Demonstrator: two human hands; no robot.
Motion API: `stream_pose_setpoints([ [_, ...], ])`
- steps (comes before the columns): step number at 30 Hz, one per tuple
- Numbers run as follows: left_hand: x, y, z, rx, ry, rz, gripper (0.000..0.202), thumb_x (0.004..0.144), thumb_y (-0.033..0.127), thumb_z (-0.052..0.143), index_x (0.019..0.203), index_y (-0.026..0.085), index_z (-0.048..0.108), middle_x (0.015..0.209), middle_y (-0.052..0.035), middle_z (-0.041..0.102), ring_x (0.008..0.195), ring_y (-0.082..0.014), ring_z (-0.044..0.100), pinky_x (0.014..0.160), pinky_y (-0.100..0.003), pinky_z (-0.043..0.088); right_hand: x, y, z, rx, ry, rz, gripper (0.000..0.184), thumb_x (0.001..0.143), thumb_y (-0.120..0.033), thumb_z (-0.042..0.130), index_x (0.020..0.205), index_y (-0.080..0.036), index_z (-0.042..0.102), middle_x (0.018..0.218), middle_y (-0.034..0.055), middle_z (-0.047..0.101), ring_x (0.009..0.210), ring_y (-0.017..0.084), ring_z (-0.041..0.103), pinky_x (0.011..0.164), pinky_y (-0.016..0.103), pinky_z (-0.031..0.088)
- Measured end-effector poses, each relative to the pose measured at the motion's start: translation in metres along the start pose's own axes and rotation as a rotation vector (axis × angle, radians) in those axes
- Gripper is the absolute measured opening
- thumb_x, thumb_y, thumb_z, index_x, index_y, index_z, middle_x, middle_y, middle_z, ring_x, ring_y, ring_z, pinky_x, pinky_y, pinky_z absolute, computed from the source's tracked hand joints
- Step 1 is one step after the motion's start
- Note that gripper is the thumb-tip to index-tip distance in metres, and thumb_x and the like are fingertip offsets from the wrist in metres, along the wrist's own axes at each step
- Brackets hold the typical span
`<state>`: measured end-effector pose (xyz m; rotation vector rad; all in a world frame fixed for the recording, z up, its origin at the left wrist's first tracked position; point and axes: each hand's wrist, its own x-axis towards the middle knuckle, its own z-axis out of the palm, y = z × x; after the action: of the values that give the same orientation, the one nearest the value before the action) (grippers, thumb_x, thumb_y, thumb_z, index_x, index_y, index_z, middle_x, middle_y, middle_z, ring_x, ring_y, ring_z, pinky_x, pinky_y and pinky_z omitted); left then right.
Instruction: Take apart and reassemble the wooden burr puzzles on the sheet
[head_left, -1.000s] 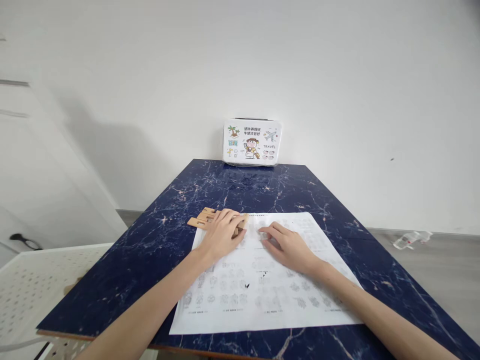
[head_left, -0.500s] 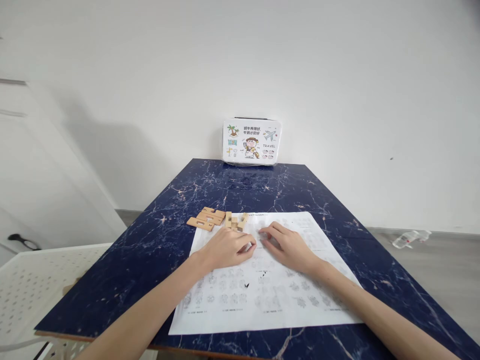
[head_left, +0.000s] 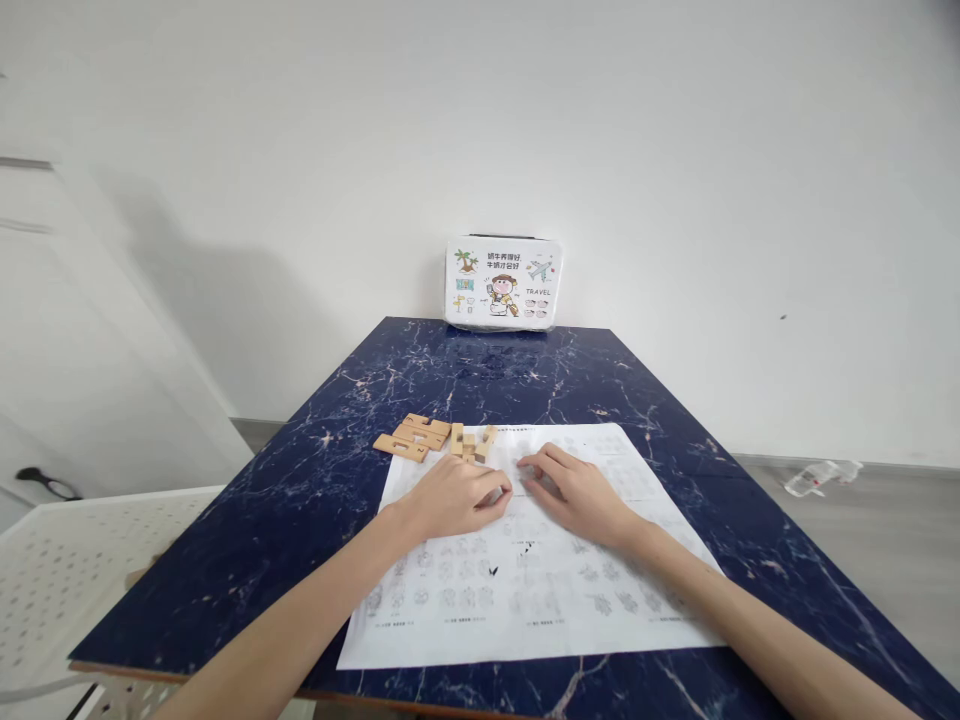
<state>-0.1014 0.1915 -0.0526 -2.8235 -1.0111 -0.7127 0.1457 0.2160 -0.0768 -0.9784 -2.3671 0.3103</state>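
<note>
My left hand (head_left: 457, 497) rests palm down on a large printed sheet (head_left: 540, 610). Its thumb and forefinger meet at the tips in a loose ring, with nothing visible between them. To its right, my right hand (head_left: 577, 492) lies on the same sheet, fingers lightly bent and thumb apart, holding nothing. Just beyond my left hand stand notched wooden blocks (head_left: 457, 438) in a small cluster, their near part hidden by the hand. Flat wooden pieces with cut-outs (head_left: 424, 434) lie overlapping to the left of the blocks, partly over the paper's corner.
A white case with cartoon prints (head_left: 502, 284) stands at the far end of the blue marbled table (head_left: 495, 375), against the wall. Small black marks or flecks (head_left: 493, 571) show on the sheet. A white perforated surface (head_left: 67, 560) is at left; a clear plastic item (head_left: 817, 478) lies on the floor at right.
</note>
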Motion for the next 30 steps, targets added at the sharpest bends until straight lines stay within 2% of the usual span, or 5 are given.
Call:
stream_pose_setpoints([
  [30,-0.0004,0.0001,-0.0009,0.013,-0.019,-0.005,0.017,0.098,0.023,0.055,0.087,0.02,0.068,0.06,0.0048,0.063,0.05,-0.0111,0.054,0.052,-0.026,0.033,-0.0001,-0.0002,-0.0007,-0.013,-0.004,-0.004,0.022,0.106,-0.029,0.049,0.123,-0.023,0.062,0.106,0.0077,0.068,0.077,0.018,0.068,0.063,0.031,0.051],
])
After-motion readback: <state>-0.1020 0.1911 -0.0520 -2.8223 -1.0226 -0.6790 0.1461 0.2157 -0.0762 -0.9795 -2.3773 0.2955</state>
